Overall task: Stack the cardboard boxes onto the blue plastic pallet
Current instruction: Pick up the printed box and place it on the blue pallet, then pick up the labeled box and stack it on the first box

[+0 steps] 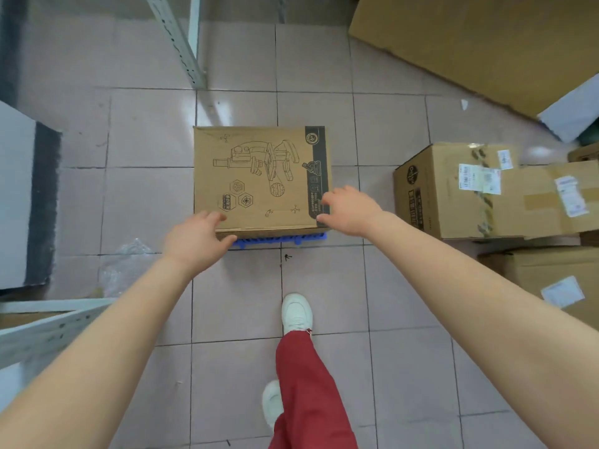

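Note:
A cardboard box (259,176) printed with a microscope line drawing and a dark side band lies flat on the blue plastic pallet (278,240). Only the pallet's near edge shows beneath it. My left hand (194,241) grips the box's near-left corner, with fingers on top and the thumb against the front face. At the near-right corner my right hand (350,210) has its fingers over the top and side edge. Another taped cardboard box (453,192) with white labels stands on the floor to the right.
More cartons lie at the right edge (551,280), and a large flat cardboard sheet (479,43) lies at the top right. Grey metal shelf posts (181,43) stand at the top left and lower left. My feet in white shoes (296,314) stand on pink floor tiles.

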